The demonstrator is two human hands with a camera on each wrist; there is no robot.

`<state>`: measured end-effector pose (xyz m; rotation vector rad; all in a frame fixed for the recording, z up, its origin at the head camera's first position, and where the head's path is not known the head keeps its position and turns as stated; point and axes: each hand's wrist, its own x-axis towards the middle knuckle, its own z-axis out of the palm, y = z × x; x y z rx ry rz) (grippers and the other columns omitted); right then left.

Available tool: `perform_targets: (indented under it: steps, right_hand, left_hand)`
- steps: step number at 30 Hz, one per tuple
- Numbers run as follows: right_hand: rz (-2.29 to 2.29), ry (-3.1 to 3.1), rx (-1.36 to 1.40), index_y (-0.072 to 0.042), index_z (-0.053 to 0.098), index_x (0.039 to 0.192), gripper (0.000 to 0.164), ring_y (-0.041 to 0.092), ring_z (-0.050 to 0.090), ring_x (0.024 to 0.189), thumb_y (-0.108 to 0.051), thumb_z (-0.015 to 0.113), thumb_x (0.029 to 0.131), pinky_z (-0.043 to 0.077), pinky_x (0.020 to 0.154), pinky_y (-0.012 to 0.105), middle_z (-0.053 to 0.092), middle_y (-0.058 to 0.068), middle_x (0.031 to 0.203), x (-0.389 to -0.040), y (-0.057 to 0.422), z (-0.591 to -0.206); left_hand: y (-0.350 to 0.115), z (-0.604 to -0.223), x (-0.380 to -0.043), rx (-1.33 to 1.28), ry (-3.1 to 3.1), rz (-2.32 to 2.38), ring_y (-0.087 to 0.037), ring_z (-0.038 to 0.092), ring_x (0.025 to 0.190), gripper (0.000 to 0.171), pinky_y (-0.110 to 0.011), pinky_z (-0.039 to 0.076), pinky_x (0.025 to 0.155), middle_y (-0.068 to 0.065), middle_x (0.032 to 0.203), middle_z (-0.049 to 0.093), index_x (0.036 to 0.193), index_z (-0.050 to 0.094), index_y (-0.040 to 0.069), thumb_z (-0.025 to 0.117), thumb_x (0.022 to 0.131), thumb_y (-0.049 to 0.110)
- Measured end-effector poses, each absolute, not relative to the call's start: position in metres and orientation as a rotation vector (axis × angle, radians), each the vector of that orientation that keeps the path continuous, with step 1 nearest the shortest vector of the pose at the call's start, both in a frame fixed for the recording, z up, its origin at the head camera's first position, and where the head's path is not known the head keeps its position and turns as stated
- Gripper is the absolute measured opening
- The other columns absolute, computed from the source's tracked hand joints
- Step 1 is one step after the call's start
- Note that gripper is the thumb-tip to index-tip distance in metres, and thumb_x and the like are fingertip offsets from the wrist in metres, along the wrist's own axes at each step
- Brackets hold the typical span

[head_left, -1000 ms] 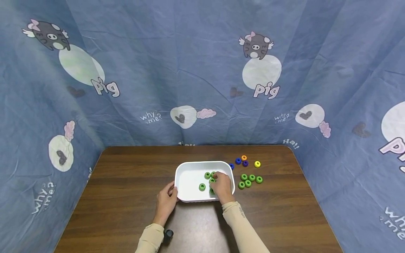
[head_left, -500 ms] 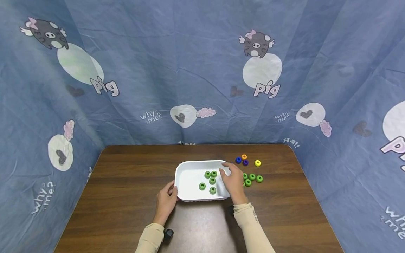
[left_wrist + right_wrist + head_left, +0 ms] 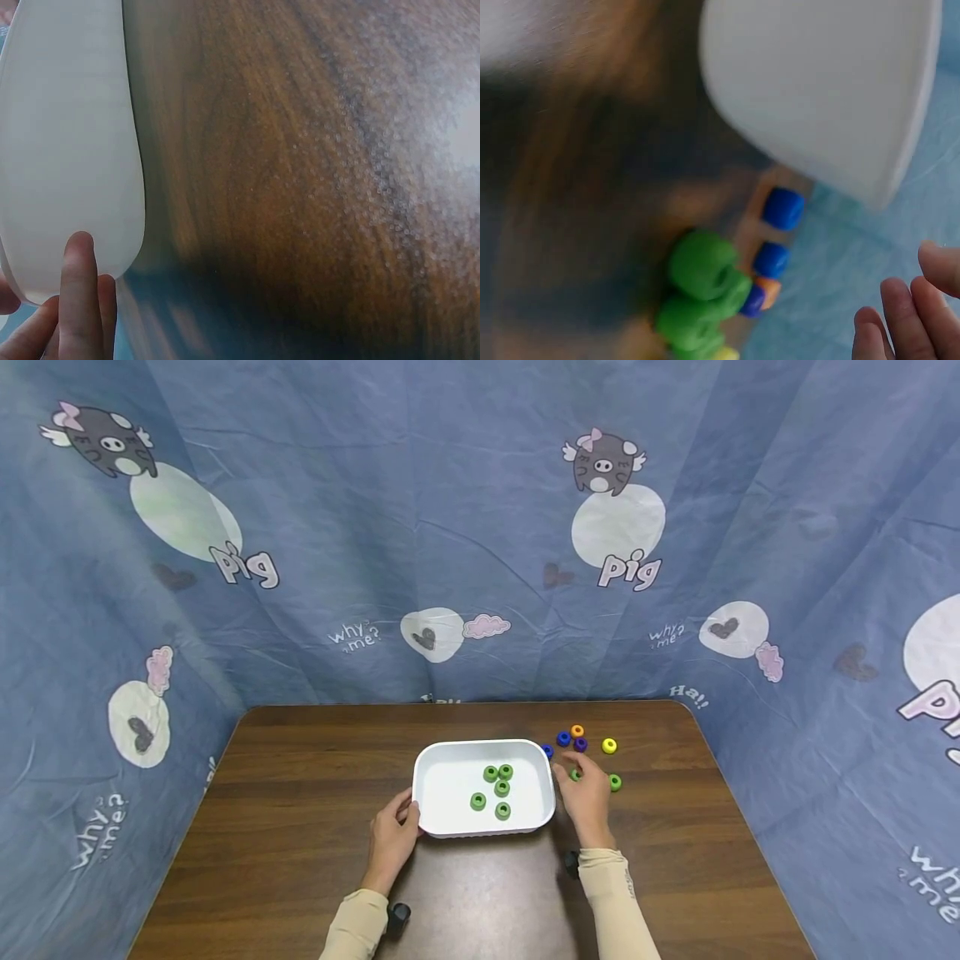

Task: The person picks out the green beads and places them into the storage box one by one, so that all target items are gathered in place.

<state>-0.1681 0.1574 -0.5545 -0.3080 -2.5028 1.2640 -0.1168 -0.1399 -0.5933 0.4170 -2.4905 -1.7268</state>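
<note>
The head view is evenly lit, glare paling the counter [image 3: 480, 893] near its front; right wrist view blurs the beads [image 3: 699, 262].

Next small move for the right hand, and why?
I'd lower the right hand and pinch one of the loose green rings beside the white tray. It's above them, thumb and fingers apart, apparently holding nothing; the five rings in the tray are all green, and the left hand touches the tray's left end.
</note>
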Motion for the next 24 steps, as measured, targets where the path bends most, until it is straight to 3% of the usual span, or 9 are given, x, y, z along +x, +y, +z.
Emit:
perform_targets:
  steps: [18,24]
  right_hand:
    - [1.192,-2.574,-0.496,0.000,0.075,0.104,0.024,0.036,0.070,0.092,-0.009,0.077,0.082,0.056,0.083,0.050,0.076,0.018,0.105,-0.157,0.185,-0.593]
    - [1.168,-2.574,-0.523,-0.001,0.075,0.105,0.024,0.038,0.069,0.096,-0.008,0.077,0.083,0.055,0.087,0.052,0.076,0.018,0.105,-0.154,0.187,-0.596]
  left_hand:
    - [-0.140,-0.593,-0.117,0.421,-2.484,-1.728,-0.034,0.074,0.103,0.037,-0.020,0.063,0.065,-0.029,0.125,0.067,0.134,0.060,-0.003,0.056,0.099,0.008]
    - [-0.141,-0.593,-0.116,0.415,-2.491,-1.711,-0.034,0.074,0.102,0.037,-0.019,0.063,0.064,-0.029,0.125,0.067,0.134,0.060,-0.004,0.055,0.099,0.007]
